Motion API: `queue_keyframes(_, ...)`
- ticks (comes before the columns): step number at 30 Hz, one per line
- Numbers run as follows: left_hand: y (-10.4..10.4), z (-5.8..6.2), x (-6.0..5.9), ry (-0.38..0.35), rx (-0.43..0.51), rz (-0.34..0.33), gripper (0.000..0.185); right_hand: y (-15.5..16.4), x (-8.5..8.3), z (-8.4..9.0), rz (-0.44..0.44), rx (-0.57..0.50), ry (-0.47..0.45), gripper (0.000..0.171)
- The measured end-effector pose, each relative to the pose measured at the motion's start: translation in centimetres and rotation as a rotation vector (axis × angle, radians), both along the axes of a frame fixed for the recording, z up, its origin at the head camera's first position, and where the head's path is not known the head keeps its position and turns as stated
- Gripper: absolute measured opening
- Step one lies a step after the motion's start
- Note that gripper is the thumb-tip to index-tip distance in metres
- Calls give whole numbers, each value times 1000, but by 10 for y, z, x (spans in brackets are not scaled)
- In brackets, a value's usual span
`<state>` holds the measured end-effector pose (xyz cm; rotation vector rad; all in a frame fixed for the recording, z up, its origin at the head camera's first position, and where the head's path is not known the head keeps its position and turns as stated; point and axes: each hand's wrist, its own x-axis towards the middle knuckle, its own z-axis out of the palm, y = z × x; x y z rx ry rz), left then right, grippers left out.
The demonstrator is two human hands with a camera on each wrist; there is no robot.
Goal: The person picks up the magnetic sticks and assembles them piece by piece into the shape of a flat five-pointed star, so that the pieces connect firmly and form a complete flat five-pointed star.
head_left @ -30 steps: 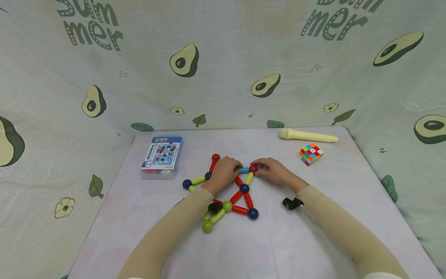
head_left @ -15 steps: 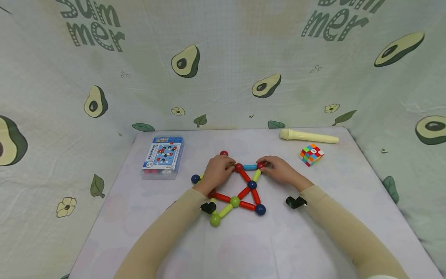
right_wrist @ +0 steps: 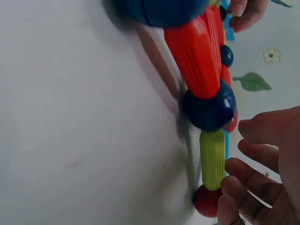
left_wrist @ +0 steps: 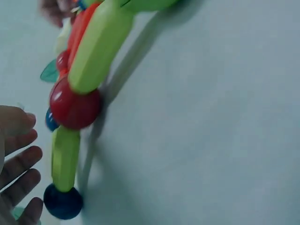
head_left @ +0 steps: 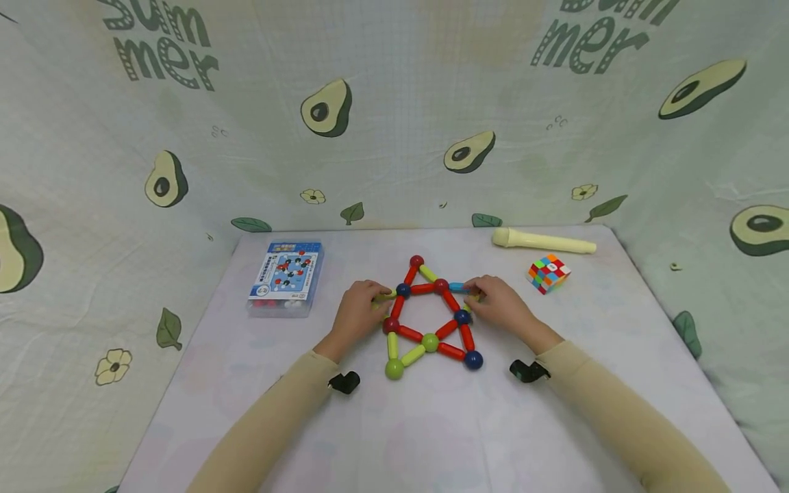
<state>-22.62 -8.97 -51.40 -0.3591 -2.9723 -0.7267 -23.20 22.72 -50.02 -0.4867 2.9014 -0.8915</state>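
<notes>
A flat star-like frame of magnetic sticks (head_left: 409,333) and balls lies on the table, in red, yellow-green, dark blue and light blue. At its left corner is my left hand (head_left: 356,313); in the left wrist view its fingers spread above a dark blue ball (left_wrist: 63,201), the thumb apart from it. My right hand (head_left: 502,306) is at the right corner. In the right wrist view its loosely bent fingertips touch a red ball (right_wrist: 206,201) and lie by a yellow-green stick (right_wrist: 213,159), thumb away. In the head view the hands hide both corner balls.
A clear plastic box (head_left: 286,279) with a blue and white label stands at the back left. Toward the back right lie a puzzle cube (head_left: 548,273) and a pale yellow microphone-shaped stick (head_left: 544,241). A printed avocado cloth (head_left: 394,178) hangs behind the table.
My left hand has let go of the upper red ball and moved left to the frame's left corner. The frame has shifted right and slightly back; my right hand moved slightly right with it.
</notes>
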Motion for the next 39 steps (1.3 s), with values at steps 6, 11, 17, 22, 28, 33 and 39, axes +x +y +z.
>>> queue_keyframes(6,11,-2,24,41,-134,-67,44,-16,18,1,24,64,-47,41)
queue_keyframes(11,15,-4,31,-10,-134,-65,53,-20,24,-2,57,55,-78,52)
queue_keyframes(17,13,-7,31,-41,-93,-103,52,-18,25,-8,46,19,-102,54)
queue_keyframes(22,9,-9,29,-20,-88,-117,53,-17,23,-8,62,-7,-93,54)
queue_keyframes(28,5,-8,29,-28,-51,-132,54,-16,22,-8,75,1,-93,54)
queue_keyframes(33,3,-11,28,-25,-30,-146,54,-17,23,-8,71,-10,-88,54)
queue_keyframes(39,0,-14,27,-5,-29,-170,54,-19,22,-11,56,-22,-86,54)
